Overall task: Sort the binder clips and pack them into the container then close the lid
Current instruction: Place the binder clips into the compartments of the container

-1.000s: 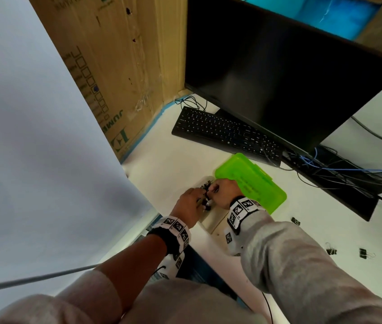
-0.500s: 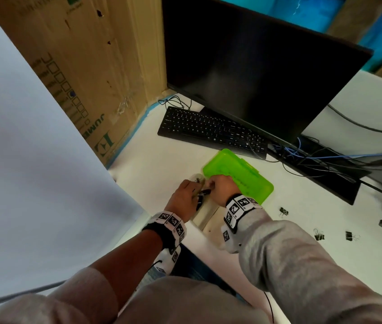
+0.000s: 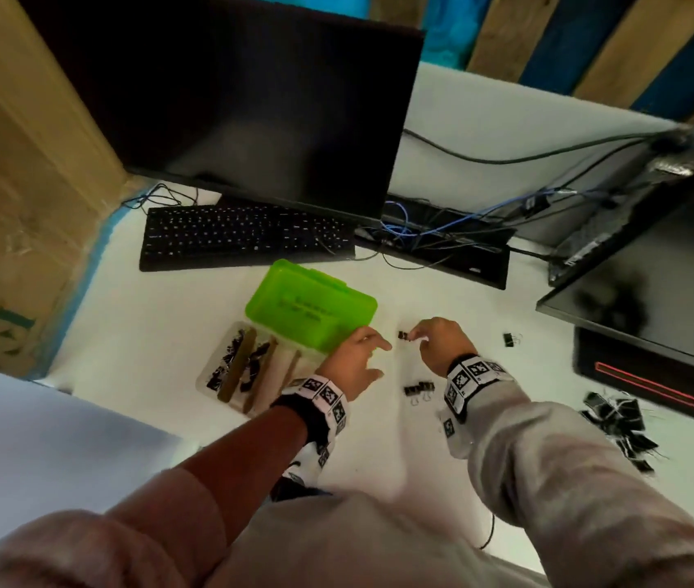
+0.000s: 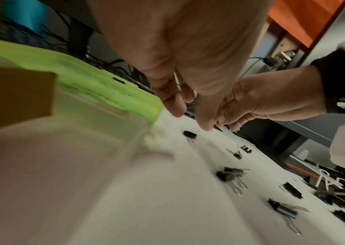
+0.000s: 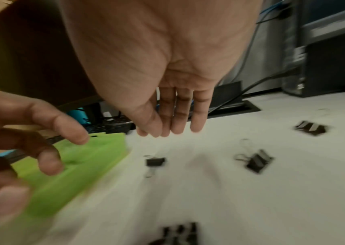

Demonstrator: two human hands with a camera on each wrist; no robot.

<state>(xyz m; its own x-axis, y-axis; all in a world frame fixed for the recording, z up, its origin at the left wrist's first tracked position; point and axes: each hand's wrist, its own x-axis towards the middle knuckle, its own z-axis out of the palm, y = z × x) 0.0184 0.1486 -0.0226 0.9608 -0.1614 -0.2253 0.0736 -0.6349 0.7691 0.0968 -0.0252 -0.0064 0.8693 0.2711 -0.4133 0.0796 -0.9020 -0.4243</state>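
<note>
The clear container [image 3: 209,377] lies with its green lid [image 3: 311,311] swung open; cardboard dividers split it, and black binder clips fill its left compartments. My left hand [image 3: 372,354] hovers with fingers spread over the container's right corner, holding nothing. My right hand [image 3: 417,333] points its straight fingers down at a small loose clip [image 3: 403,335] on the white table. In the right wrist view the right hand [image 5: 167,129] is just above and behind that clip [image 5: 155,161], not touching it. Two clips [image 3: 419,390] lie near my right wrist.
A pile of binder clips [image 3: 621,422] lies at the right by a black pad [image 3: 642,379], and one clip [image 3: 510,339] lies alone. Keyboard [image 3: 247,235], monitor [image 3: 230,99], cables [image 3: 442,231] and a second screen [image 3: 655,299] ring the back. A cardboard box [image 3: 18,184] stands left.
Both hands have left the container, where they were pressed together over the clips, and moved right over the table. The container's inside now shows. My head view has swung right.
</note>
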